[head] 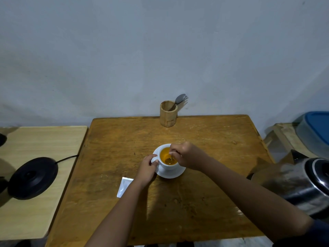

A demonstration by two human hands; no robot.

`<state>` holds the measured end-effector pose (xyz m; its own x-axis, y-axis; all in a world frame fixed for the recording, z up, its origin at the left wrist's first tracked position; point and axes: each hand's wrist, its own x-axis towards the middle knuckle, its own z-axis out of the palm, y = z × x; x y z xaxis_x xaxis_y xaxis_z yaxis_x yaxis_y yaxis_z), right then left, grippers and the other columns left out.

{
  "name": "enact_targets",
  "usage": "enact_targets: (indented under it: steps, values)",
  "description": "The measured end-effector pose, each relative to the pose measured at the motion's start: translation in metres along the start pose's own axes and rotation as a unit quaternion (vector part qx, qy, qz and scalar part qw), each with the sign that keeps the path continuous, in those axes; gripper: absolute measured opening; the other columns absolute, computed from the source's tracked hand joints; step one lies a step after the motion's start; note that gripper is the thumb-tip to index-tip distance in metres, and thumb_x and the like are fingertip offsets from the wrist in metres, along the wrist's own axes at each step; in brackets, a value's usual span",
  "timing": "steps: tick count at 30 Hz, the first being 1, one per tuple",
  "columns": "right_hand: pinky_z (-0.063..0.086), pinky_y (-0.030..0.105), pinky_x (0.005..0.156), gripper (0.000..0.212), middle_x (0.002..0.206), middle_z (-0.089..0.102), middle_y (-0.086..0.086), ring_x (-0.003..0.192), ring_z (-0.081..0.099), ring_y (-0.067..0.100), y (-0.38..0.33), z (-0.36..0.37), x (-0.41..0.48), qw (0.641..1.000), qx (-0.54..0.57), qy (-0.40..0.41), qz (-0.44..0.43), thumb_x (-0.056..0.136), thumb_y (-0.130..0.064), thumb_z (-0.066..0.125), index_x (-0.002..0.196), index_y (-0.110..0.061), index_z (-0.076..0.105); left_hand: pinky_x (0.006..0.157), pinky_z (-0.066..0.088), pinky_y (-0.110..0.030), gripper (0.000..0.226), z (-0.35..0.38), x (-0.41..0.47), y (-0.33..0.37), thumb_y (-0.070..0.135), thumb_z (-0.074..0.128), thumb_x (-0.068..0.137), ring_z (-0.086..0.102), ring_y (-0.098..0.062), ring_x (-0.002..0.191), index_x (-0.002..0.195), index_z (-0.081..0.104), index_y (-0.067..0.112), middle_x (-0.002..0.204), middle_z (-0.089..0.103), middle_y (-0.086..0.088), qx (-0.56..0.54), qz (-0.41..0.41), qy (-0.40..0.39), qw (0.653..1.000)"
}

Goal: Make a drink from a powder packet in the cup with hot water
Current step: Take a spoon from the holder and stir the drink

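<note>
A person's two bare forearms reach in from the lower edge over a brown wooden table (204, 139); the left hand (146, 169) is curled beside a white cup (169, 166), its fingers closed round the cup's handle on the side nearest that hand; the right hand (187, 155) arches over the cup's far rim with the wrist raised and the fingertips pinched on the stem of a small spoon (170, 159), whose bowl sits in the orange liquid that fills the cup; the cup stands on a white saucer (175, 173) near the middle of the table; a white powder packet (124, 186) lies flat on the wood just beside the left forearm, partly hidden by it; at the table's far edge a wooden holder (168, 114) stands upright against the wall with a spoon and a fork leaning out of it; a steel kettle (299, 182) sits at the right edge of the view, near the right forearm; its black base (33, 178), with a cord attached, rests on a paler table (35, 211) to the left.
</note>
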<state>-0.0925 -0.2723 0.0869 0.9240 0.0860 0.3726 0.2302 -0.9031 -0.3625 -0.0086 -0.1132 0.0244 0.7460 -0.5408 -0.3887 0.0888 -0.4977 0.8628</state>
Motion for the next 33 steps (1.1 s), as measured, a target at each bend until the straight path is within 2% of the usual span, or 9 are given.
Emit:
enact_targets:
  steps: [2,4,10,14,19,22,25,29,33]
  values:
    - [0.048,0.024,0.039,0.030,0.058,0.064,0.009,0.042,0.057,0.020,-0.008,0.001,0.003,0.999,-0.029,0.024,-0.039,0.086,-0.017,0.045,0.070,0.000,0.065,0.088,0.041,-0.030,0.032,0.000,0.000,-0.001,0.016,0.047,0.094,0.051,-0.024,0.116,0.125,0.055,0.011,0.133,0.052,-0.011,0.001,0.000,-0.001,1.000]
    - [0.039,0.019,0.037,0.031,0.056,0.063,0.005,0.039,0.053,0.016,-0.012,0.004,0.006,0.994,-0.072,0.042,-0.067,0.084,-0.014,0.047,0.063,-0.002,0.065,0.087,0.041,-0.030,0.032,0.000,0.001,-0.002,0.016,0.047,0.094,0.051,-0.024,0.115,0.124,0.055,0.010,0.132,0.053,-0.011,0.000,0.002,-0.003,1.000]
    - [0.042,0.026,0.035,0.027,0.053,0.061,0.011,0.041,0.054,0.024,0.003,0.014,0.004,0.997,-0.029,0.062,0.029,0.088,-0.017,0.045,0.075,-0.003,0.063,0.094,0.042,-0.035,0.033,-0.002,0.001,0.000,0.016,0.047,0.094,0.050,-0.027,0.119,0.125,0.055,0.010,0.134,0.052,-0.013,0.010,0.006,-0.002,1.000]
    - [0.040,0.022,0.036,0.029,0.053,0.062,0.010,0.039,0.054,0.020,0.007,0.004,-0.001,0.997,-0.040,0.053,0.023,0.087,-0.020,0.043,0.077,-0.003,0.064,0.095,0.041,-0.034,0.033,-0.001,0.001,0.000,0.016,0.047,0.094,0.049,-0.026,0.121,0.126,0.053,0.011,0.135,0.051,-0.011,0.013,0.005,0.000,1.000]
    - [0.051,0.031,0.040,0.031,0.059,0.065,0.012,0.045,0.058,0.022,0.005,0.004,-0.005,0.999,-0.030,0.022,0.007,0.087,-0.021,0.042,0.079,-0.002,0.064,0.099,0.043,-0.039,0.032,-0.001,0.001,-0.001,0.016,0.048,0.094,0.050,-0.026,0.120,0.124,0.055,0.012,0.133,0.053,-0.011,0.006,0.004,0.001,1.000]
    - [0.040,0.020,0.036,0.028,0.053,0.061,0.009,0.037,0.052,0.019,-0.008,0.005,-0.002,0.998,-0.040,0.048,-0.019,0.085,-0.015,0.045,0.068,-0.001,0.063,0.100,0.045,-0.043,0.030,-0.002,0.000,-0.001,0.017,0.048,0.093,0.053,-0.026,0.116,0.122,0.057,0.012,0.129,0.056,-0.011,0.003,0.004,-0.003,1.000]
    - [0.032,0.018,0.032,0.032,0.050,0.057,0.006,0.032,0.044,0.017,-0.019,0.008,0.003,0.992,-0.087,0.075,-0.050,0.083,-0.010,0.046,0.055,-0.001,0.059,0.094,0.046,-0.041,0.028,-0.003,-0.001,0.000,0.016,0.048,0.092,0.056,-0.027,0.110,0.118,0.059,0.011,0.123,0.060,-0.013,0.005,0.011,-0.009,1.000]
    - [0.031,0.021,0.035,0.029,0.047,0.054,0.007,0.034,0.045,0.019,-0.015,0.016,0.004,0.994,-0.082,0.077,-0.007,0.085,-0.010,0.045,0.061,-0.002,0.060,0.088,0.046,-0.036,0.029,-0.003,-0.002,0.001,0.016,0.047,0.093,0.056,-0.026,0.109,0.119,0.059,0.010,0.121,0.060,-0.012,0.002,0.009,-0.011,1.000]
    - [0.031,0.019,0.037,0.025,0.048,0.057,0.009,0.035,0.049,0.020,-0.009,0.014,0.002,0.995,-0.037,0.071,0.051,0.086,-0.014,0.045,0.071,-0.003,0.061,0.091,0.047,-0.038,0.029,-0.004,-0.002,0.001,0.018,0.048,0.093,0.056,-0.026,0.112,0.120,0.058,0.011,0.124,0.059,-0.012,0.004,0.007,-0.014,1.000]
